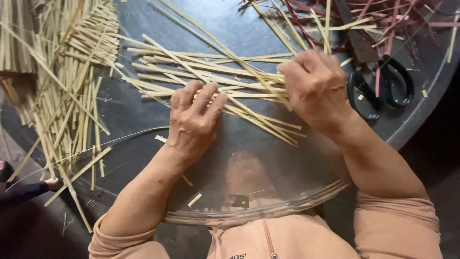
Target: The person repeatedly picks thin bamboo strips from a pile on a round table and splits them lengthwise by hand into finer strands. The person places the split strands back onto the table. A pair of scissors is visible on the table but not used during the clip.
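Your left hand (193, 122) lies flat and open on the bamboo strips (215, 79), your right hand (316, 88) pinches them on the desk (143, 120).

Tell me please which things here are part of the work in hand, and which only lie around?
In the work:
- left hand, pressed flat on the pale strips
- right hand, fingers curled on the same strips

Lying about:
- black scissors
- reddish strips
- loose strip pile at the left

Soft even daylight, sharp focus, faint glare.
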